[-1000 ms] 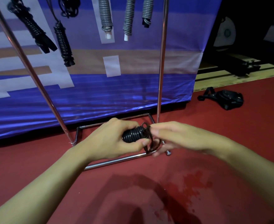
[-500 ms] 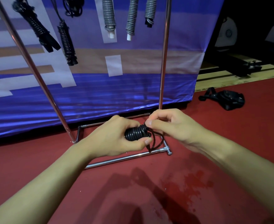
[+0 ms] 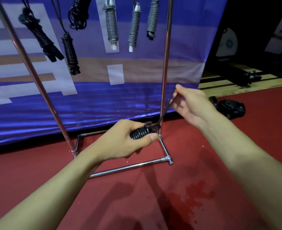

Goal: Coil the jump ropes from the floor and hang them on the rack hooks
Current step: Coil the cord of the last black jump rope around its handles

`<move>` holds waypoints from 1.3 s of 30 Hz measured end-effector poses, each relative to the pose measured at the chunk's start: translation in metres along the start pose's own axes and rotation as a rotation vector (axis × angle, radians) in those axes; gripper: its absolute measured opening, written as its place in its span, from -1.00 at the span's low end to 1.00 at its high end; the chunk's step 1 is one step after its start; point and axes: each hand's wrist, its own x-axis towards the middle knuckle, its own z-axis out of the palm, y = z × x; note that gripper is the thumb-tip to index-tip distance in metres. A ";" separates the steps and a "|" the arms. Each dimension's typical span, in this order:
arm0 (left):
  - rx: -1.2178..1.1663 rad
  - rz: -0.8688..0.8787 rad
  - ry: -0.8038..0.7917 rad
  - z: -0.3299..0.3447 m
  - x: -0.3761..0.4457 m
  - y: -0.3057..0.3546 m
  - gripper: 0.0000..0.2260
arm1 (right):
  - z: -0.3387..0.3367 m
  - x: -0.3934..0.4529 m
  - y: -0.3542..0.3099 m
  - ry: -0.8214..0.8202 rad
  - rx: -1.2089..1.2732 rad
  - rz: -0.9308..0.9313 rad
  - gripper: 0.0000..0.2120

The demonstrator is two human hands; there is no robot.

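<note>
My left hand point(image 3: 125, 141) grips a tightly coiled black jump rope point(image 3: 139, 132) low in front of the chrome rack point(image 3: 165, 63). A loose black strand point(image 3: 166, 108) runs taut from the coil's end up and right to my right hand point(image 3: 189, 105), which pinches it between thumb and fingers. On the rack above hang several coiled ropes: black ones point(image 3: 70, 52) at the left and grey ones point(image 3: 111, 29) with white handle tips at the middle.
The rack's chrome base bars point(image 3: 130, 167) lie on the red floor point(image 3: 153, 196) just under my hands. A blue banner point(image 3: 87, 100) hangs behind the rack. A black bag point(image 3: 228, 107) lies on the floor at the right, by a wooden step point(image 3: 236, 87).
My right hand has moved up and to the right, away from the coil, drawing the loose strand taut. My left hand keeps its grip on the coil and has risen slightly.
</note>
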 end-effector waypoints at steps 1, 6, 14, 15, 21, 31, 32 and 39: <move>-0.008 0.014 0.033 -0.002 0.002 0.001 -0.68 | -0.002 0.001 0.001 -0.042 -0.013 -0.019 -0.79; -0.001 0.024 0.099 -0.006 0.001 0.003 -0.68 | -0.002 -0.005 -0.009 -0.200 0.022 -0.084 -0.79; 0.016 0.004 0.246 -0.006 0.002 0.005 -0.47 | -0.012 -0.010 -0.010 -0.228 0.079 -0.084 -0.78; 0.028 -0.002 0.255 -0.007 0.002 0.004 -0.47 | -0.012 -0.010 -0.011 -0.232 0.072 -0.104 -0.79; 0.085 -0.054 0.290 -0.009 0.004 -0.006 -0.56 | -0.015 -0.018 -0.017 -0.352 -0.014 -0.166 -0.78; 0.127 -0.013 0.289 -0.009 0.002 -0.010 -0.51 | 0.000 -0.030 0.002 -0.391 -0.344 -0.161 -0.91; 0.129 -0.010 0.278 -0.008 0.002 -0.012 -0.52 | 0.001 -0.031 0.004 -0.386 -0.367 -0.177 -0.88; 0.131 0.000 0.238 -0.007 -0.001 -0.016 -0.55 | 0.000 -0.026 0.010 -0.360 -0.064 0.082 -0.46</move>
